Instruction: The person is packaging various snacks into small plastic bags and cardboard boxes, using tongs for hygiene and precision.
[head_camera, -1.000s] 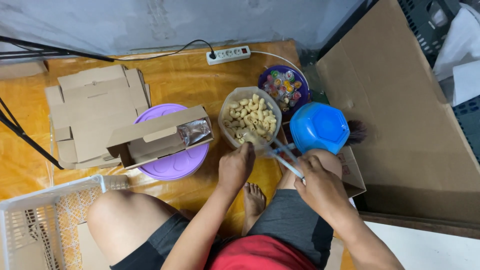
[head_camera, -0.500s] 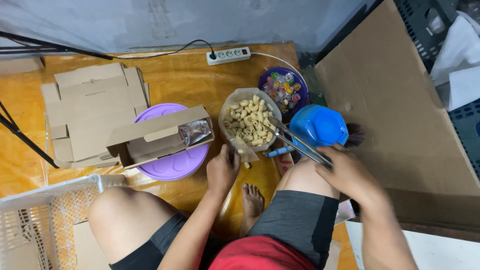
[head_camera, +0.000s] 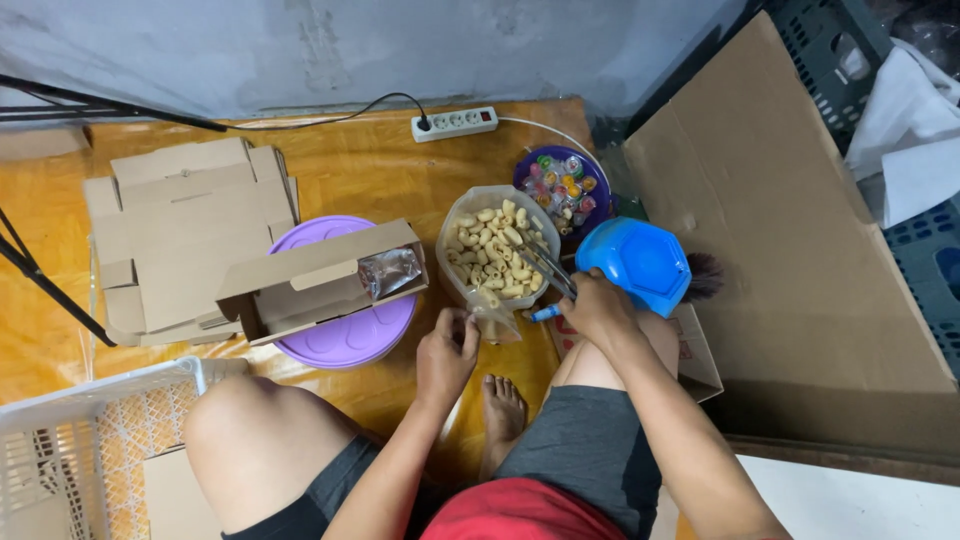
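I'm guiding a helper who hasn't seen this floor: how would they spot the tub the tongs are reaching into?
Start at the white power strip by the wall and come toward the person. Just below it stands a clear plastic tub of pale curved snack pieces, with the right hand dipping metal tongs into it. Unlike the purple bowl of colourful sweets behind it, its contents are plain beige.

Glossy orange-yellow floor (head_camera: 390, 170) — grey, patchy wall (head_camera: 330, 45) behind, white power strip (head_camera: 455, 123) along its foot.
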